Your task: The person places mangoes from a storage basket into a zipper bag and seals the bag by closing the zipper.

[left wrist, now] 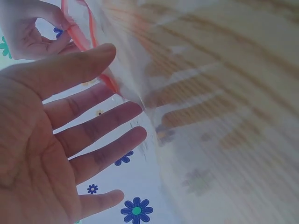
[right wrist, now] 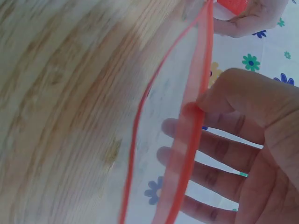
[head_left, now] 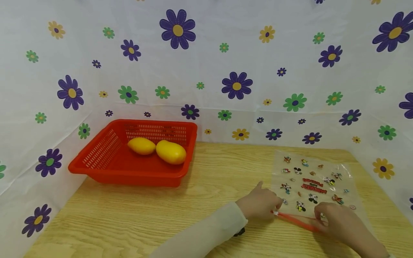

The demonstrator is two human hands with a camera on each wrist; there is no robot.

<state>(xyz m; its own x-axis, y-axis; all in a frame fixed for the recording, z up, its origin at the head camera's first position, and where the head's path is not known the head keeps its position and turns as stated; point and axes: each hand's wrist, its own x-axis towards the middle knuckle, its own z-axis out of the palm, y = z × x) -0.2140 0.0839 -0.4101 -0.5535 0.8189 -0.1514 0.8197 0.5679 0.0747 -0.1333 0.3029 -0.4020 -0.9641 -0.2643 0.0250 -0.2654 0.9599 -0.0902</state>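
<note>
**Both hands pinch the red-edged mouth of a clear printed bag**

The person's left hand (head_left: 259,204) pinches one end of the bag's mouth between thumb and index finger, its other fingers spread apart beside the film in the left wrist view. The right hand (head_left: 342,220) grips the same edge farther along, thumb on the near side and the other fingers reaching behind the film, where some show through it.

Between them runs a narrow red plastic strip (head_left: 298,222), slanting down from left to right. The right wrist view shows a second, thinner red line standing apart from it, with clear film between the two. A small white piece (head_left: 275,213) sits at the strip's left end, next to the left hand's fingertips.

The clear, flat plastic bag (head_left: 303,195), printed with colourful cartoon figures and red lettering, spreads away from the hands over the right part of the pale wood-grain table (head_left: 222,172).

A pale long sleeve (head_left: 206,229) covers the left forearm. Well apart, at the back left of the table, stands a red rectangular plastic basket (head_left: 135,173) with slotted walls. Inside lie two smooth yellow oval fruits (head_left: 171,152), end to end and apparently touching. A white cloth (head_left: 206,61) patterned with purple, green and yellow flowers surrounds the table.
</note>
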